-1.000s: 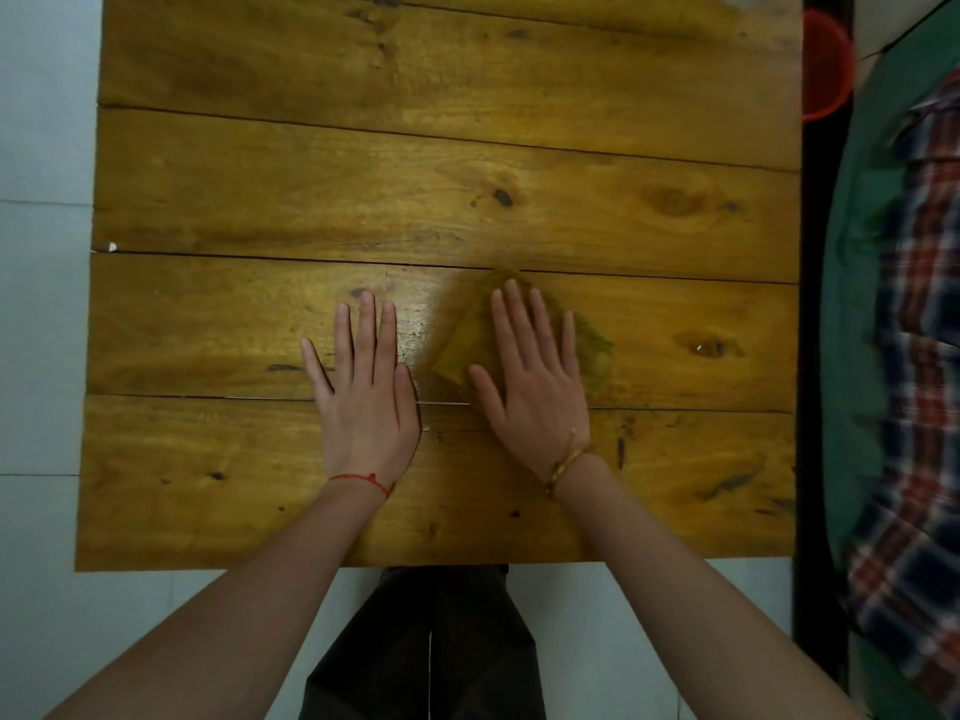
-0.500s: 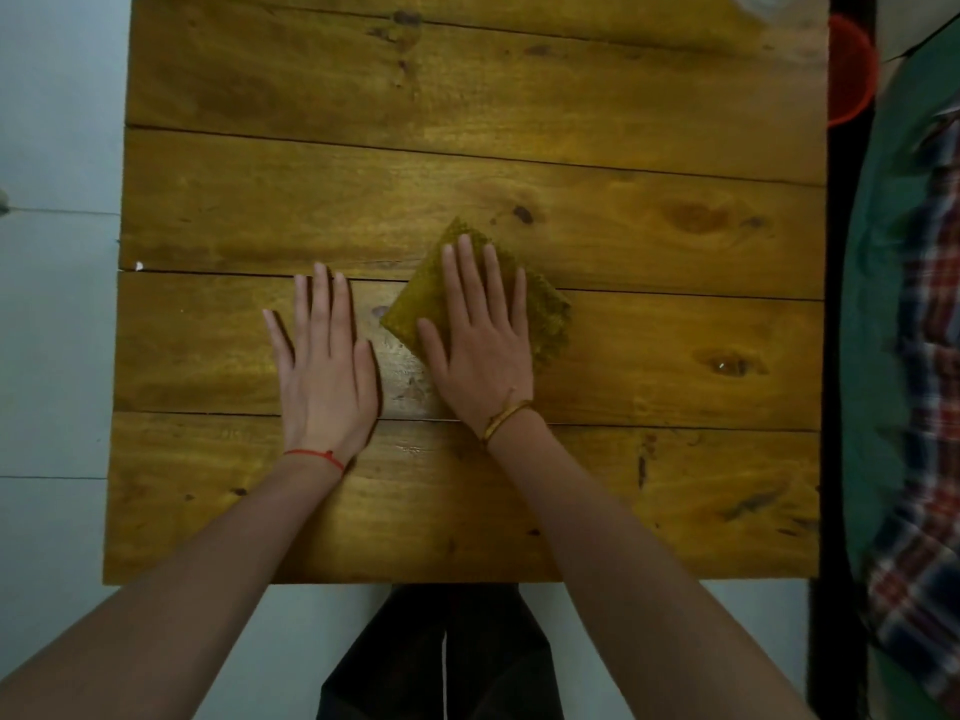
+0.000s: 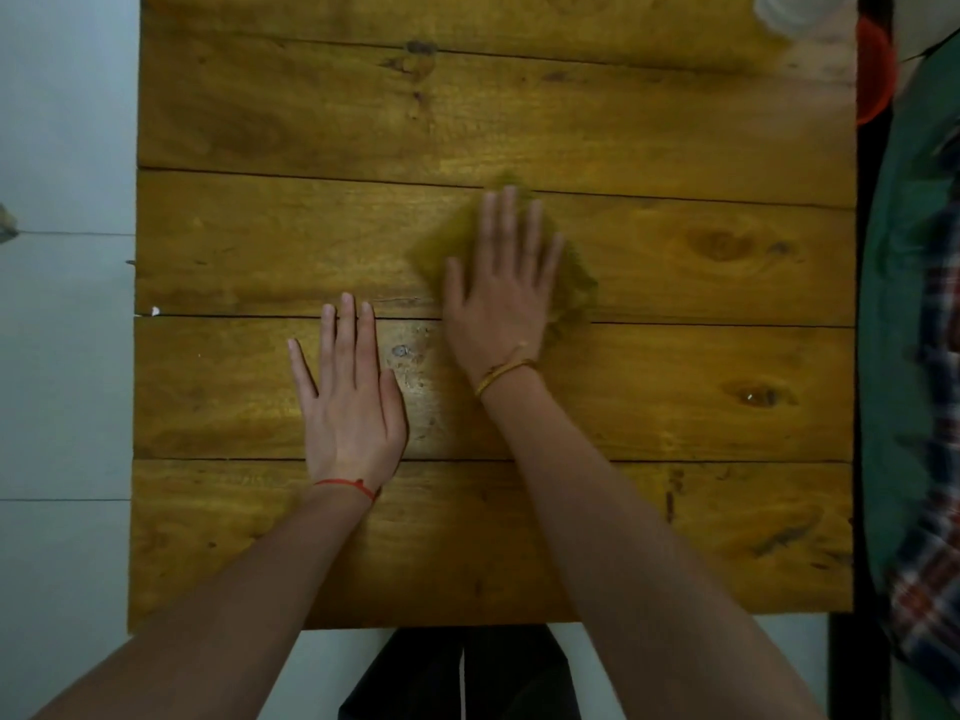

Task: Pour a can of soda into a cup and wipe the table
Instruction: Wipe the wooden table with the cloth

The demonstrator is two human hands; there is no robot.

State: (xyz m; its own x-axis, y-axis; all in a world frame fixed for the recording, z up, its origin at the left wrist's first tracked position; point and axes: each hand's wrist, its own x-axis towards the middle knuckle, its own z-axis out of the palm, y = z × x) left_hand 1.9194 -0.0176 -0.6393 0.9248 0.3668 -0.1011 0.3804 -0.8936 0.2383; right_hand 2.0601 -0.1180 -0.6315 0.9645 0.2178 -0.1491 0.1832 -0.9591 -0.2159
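A yellow-green cloth (image 3: 574, 283) lies flat on the wooden table (image 3: 260, 122), near its middle. My right hand (image 3: 501, 293) presses down on the cloth with fingers spread; hand and cloth are blurred by motion. Flat on the bare wood sits my left hand (image 3: 350, 402), nearer to me and left of the cloth, holding nothing. At the table's far right corner, the frame's top edge cuts off a pale translucent cup (image 3: 800, 13). No soda can is in view.
A red round object (image 3: 875, 70) sits just past the table's right edge. A person in a green and plaid garment (image 3: 930, 407) stands along the right side. White tiled floor (image 3: 62, 356) lies to the left.
My right hand has slid the cloth away from me across a plank seam and slightly right. My left hand has stayed flat in the same spot.
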